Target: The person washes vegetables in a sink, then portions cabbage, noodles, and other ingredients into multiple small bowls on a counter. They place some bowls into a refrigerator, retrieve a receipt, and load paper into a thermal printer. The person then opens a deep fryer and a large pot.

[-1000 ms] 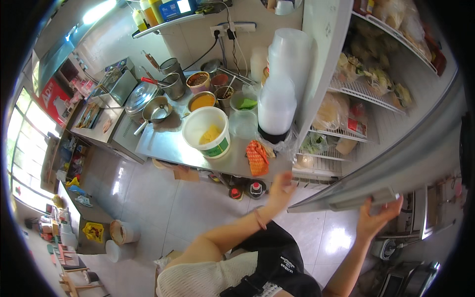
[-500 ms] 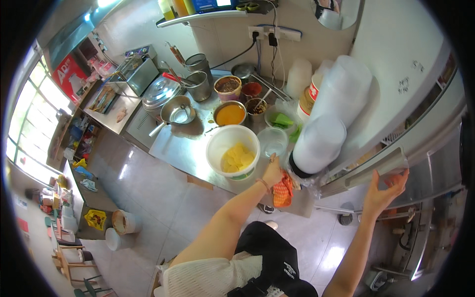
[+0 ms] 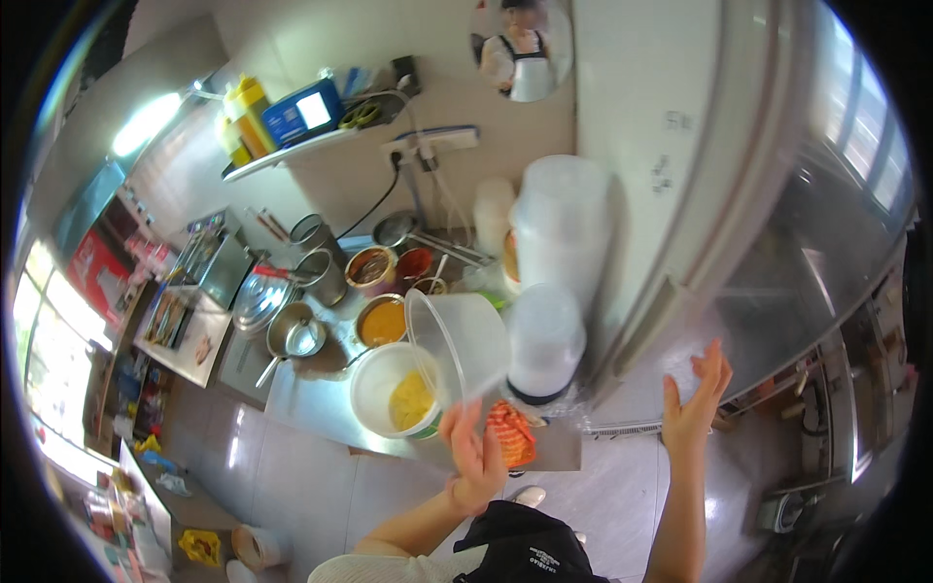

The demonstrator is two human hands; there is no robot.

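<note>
Around 6 o'clock, just off the middle of the view, a clear, round plastic tub (image 3: 476,340) is tipped sideways, mouth towards 9 o'clock. Left hand (image 3: 474,455) is pinching its lower edge, bit blurry tbh. At the tub's 8 o'clock there's a round white plastic bucket (image 3: 366,389) with yellow slices (image 3: 412,400) in it, and at 5 an orange checked cloth (image 3: 512,437). Over at 4 o'clock the right hand (image 3: 692,408) is spread, holding nothing, near the smooth grey fridge door (image 3: 768,253).
</note>
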